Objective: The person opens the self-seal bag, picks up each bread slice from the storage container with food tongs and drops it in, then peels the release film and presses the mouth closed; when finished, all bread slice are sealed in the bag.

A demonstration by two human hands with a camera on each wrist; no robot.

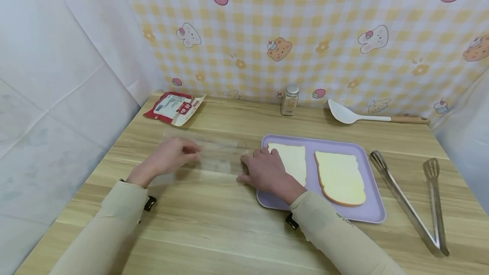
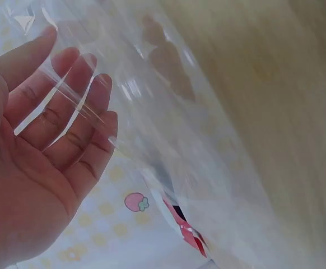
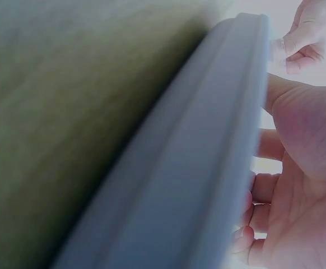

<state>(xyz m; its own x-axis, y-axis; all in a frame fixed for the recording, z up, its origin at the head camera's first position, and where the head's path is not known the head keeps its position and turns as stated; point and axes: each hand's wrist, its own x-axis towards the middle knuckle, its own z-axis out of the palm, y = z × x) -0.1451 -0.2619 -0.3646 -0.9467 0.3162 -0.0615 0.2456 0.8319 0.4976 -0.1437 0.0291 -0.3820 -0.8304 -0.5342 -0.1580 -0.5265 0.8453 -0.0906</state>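
Observation:
A thin clear plastic sheet [image 1: 219, 156], possibly a bag, stretches between both hands low over the wooden table. My left hand [image 1: 175, 154] holds its left part with thumb and bent fingers; in the left wrist view the plastic [image 2: 168, 106] runs across the fingertips of that hand [image 2: 51, 129]. My right hand [image 1: 265, 171] grips the right end, above the left side of a purple tray [image 1: 310, 181]. In the right wrist view the tray's rim [image 3: 208, 140] hides the right fingertips. Two bread slices [image 1: 341, 177] lie on the tray, the left one partly covered by my right hand.
Metal tongs [image 1: 406, 205] lie spread right of the tray. Toward the back stand a seasoning jar [image 1: 290, 100] and a white spatula [image 1: 344, 113] with a wooden handle lying down. A red food packet [image 1: 173, 107] lies at the back left, before the checked cloth.

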